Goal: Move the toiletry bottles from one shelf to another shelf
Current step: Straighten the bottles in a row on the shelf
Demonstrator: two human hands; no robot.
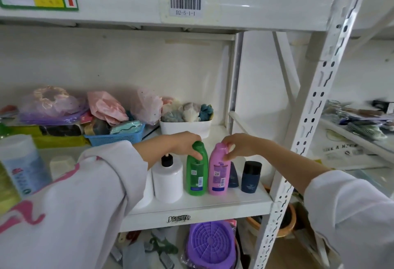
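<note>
A green bottle [197, 173] and a pink bottle [218, 173] stand upright side by side near the front of the white middle shelf [191, 207]. My left hand [183, 144] grips the green bottle's neck from above. The pink bottle's cap is gripped by my right hand [236, 146]. Left of the green bottle stands a white pump bottle [168, 180] with a black nozzle. Two dark blue bottles, one [251, 176] with a black cap and one [233, 176] partly hidden, stand to the right of the pink one.
Behind the bottles sit a white tub of scrunchies [185, 127], a blue basket [115, 137] and bagged items. A white jar [20, 162] stands at left. A perforated upright post [307, 119] frames the shelf's right side. A purple basin [211, 245] lies on the shelf below.
</note>
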